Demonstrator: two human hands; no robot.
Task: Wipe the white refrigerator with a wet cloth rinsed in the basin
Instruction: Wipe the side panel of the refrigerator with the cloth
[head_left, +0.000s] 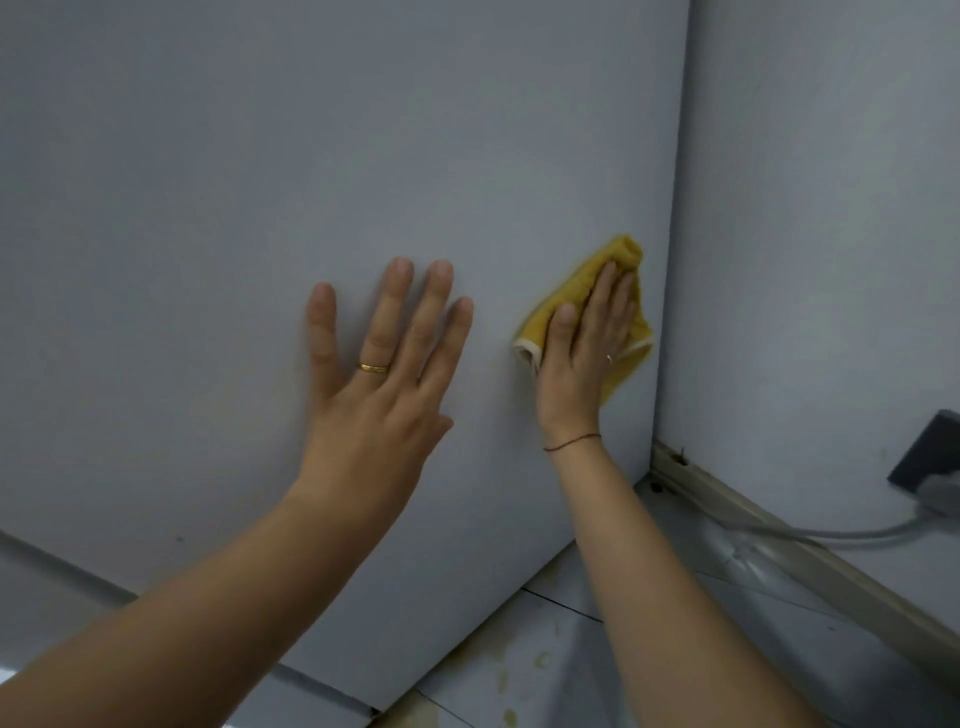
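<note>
The white refrigerator's flat side panel (260, 182) fills most of the head view. My left hand (379, 379) lies flat against it with fingers spread, a gold ring on one finger, holding nothing. A yellow cloth (631, 332) with a pale hem is pressed to the panel near its right rear edge, under my right hand (587, 353). The palm and fingers of that hand lie flat over the cloth, covering its middle. No basin is in view.
A white wall (831, 260) meets the refrigerator at the right. Along its foot runs a beige skirting strip (779, 540). A dark socket (930, 452) with a grey cable (857, 532) sits low on the wall. The tiled floor (675, 649) shows yellowish stains (506, 691).
</note>
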